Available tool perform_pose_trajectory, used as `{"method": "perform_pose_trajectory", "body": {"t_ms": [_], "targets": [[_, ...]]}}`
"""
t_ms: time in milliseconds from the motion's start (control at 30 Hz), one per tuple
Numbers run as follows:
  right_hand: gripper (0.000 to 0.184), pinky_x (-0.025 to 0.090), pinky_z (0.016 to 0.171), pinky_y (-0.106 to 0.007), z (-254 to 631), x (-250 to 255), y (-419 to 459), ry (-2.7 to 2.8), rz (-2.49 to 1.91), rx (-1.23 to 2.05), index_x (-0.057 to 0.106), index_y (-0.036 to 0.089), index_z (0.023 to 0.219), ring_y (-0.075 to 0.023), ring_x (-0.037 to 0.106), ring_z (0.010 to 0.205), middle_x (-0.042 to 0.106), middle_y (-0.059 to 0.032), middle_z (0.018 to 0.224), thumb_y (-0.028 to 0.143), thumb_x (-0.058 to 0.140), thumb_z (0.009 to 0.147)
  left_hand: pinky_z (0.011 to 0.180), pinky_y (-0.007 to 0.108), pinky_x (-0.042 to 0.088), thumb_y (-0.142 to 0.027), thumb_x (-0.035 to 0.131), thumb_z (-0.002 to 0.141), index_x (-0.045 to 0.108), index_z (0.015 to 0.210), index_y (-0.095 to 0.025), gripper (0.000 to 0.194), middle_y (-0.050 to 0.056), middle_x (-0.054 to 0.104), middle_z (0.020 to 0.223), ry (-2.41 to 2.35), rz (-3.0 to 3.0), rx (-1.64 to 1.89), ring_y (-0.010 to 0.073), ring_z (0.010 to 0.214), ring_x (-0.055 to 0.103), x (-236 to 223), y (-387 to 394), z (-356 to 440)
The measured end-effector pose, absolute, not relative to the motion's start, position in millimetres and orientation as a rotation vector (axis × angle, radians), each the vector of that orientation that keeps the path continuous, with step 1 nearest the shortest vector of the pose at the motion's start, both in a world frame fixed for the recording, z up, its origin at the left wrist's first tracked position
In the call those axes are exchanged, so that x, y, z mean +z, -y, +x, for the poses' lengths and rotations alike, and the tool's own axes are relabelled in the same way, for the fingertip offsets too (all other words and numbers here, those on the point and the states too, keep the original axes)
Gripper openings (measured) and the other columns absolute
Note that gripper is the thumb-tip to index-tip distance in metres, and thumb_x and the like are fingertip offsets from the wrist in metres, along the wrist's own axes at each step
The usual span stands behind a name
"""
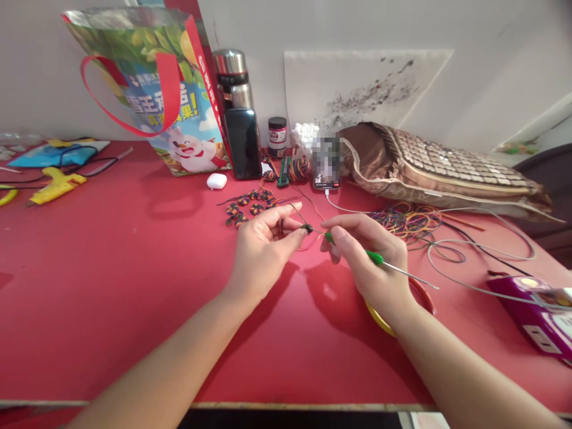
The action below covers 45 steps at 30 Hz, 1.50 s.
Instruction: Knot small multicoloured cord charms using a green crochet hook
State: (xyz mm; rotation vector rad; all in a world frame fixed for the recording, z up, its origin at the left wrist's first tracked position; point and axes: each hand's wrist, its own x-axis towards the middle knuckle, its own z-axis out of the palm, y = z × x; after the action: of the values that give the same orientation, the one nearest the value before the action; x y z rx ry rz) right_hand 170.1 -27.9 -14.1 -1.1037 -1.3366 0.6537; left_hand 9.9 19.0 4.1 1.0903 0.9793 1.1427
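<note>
My left hand [263, 244] is closed, pinching a small dark crocheted piece [307, 228] between thumb and fingers, with thin yarn running off it. In my right hand [375, 247] is a double-ended crochet hook with a green handle [374, 257]. One metal end of the hook meets the crocheted piece; the other sticks out past the palm to the right. Whether a loop sits on the tip is too small to tell. Just beyond my left hand lie several multicoloured crocheted rounds [257, 208]. Red-and-yellow handles [379, 319] lie partly hidden under my right hand.
At the back stand a shopping bag [183, 113], a steel flask [232, 71], a black phone [242, 143], a jar [277, 136] and a charging phone [327, 173]. Tangled yarn [404, 220], a cable and a purple power strip [531, 316] lie right. A yellow glue gun [56, 185] lies left.
</note>
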Motion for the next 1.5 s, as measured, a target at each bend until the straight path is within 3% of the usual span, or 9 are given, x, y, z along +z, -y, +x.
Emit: {"method": "perform_pose_trajectory", "body": {"t_ms": [300, 500, 800, 1100, 1367, 1500], "targets": [[0.010, 0.056, 0.065, -0.025, 171, -21, 30, 1.575, -1.108, 0.374, 0.073, 0.022, 0.108, -0.0114, 0.071, 0.067, 0.080, -0.0001, 0.087, 0.018, 0.072, 0.099, 0.059, 0.022, 0.048, -0.019, 0.089, 0.067, 0.082, 0.105, -0.016, 0.039, -0.004, 0.067, 0.073, -0.908, 0.911, 1.187, 0.0074, 0.063, 0.058, 3, -22, 10], [0.018, 0.060, 0.071, -0.026, 173, -24, 25, 1.759, -1.014, 0.170, 0.068, 0.022, 0.116, -0.0134, 0.072, 0.073, 0.077, -0.0020, 0.090, 0.013, 0.069, 0.100, 0.054, 0.019, 0.045, -0.012, 0.085, 0.065, 0.083, 0.098, -0.014, 0.033, -0.003, 0.066, 0.067, -0.885, 0.767, 1.142, 0.0063, 0.055, 0.055, 8, -25, 8], [0.032, 0.060, 0.072, -0.035, 171, -29, 21, 1.970, -0.885, -0.351, 0.059, 0.014, 0.131, -0.0235, 0.069, 0.080, 0.075, -0.0128, 0.093, 0.010, 0.066, 0.100, 0.057, 0.017, 0.047, 0.000, 0.079, 0.064, 0.082, 0.089, -0.009, 0.026, -0.001, 0.067, 0.064, -0.810, 0.516, 0.960, 0.0048, 0.053, 0.055, 18, -22, 7], [0.030, 0.056, 0.070, -0.036, 161, -23, 28, 1.991, -1.051, -0.466, 0.056, 0.015, 0.133, -0.0245, 0.069, 0.076, 0.074, -0.0105, 0.090, 0.015, 0.061, 0.104, 0.072, 0.027, 0.053, -0.015, 0.082, 0.076, 0.084, 0.115, -0.020, 0.039, -0.002, 0.070, 0.079, -0.940, 1.129, 1.273, 0.0120, 0.073, 0.061, 5, -13, 11], [0.018, 0.053, 0.063, -0.031, 165, -18, 30, 1.994, -1.084, -0.472, 0.061, 0.018, 0.125, -0.0193, 0.071, 0.068, 0.077, -0.0081, 0.089, 0.024, 0.060, 0.108, 0.083, 0.031, 0.054, -0.018, 0.073, 0.087, 0.083, 0.118, -0.023, 0.033, 0.002, 0.072, 0.088, -0.988, 1.500, 1.339, 0.0159, 0.082, 0.065, -1, -19, 6], [0.016, 0.054, 0.061, -0.030, 166, -17, 31, 2.013, -1.069, -0.418, 0.062, 0.017, 0.123, -0.0187, 0.073, 0.065, 0.079, -0.0082, 0.086, 0.024, 0.059, 0.109, 0.080, 0.030, 0.053, -0.018, 0.070, 0.090, 0.083, 0.117, -0.023, 0.030, 0.002, 0.070, 0.088, -0.989, 1.585, 1.364, 0.0157, 0.081, 0.063, -3, -21, 5]]}}
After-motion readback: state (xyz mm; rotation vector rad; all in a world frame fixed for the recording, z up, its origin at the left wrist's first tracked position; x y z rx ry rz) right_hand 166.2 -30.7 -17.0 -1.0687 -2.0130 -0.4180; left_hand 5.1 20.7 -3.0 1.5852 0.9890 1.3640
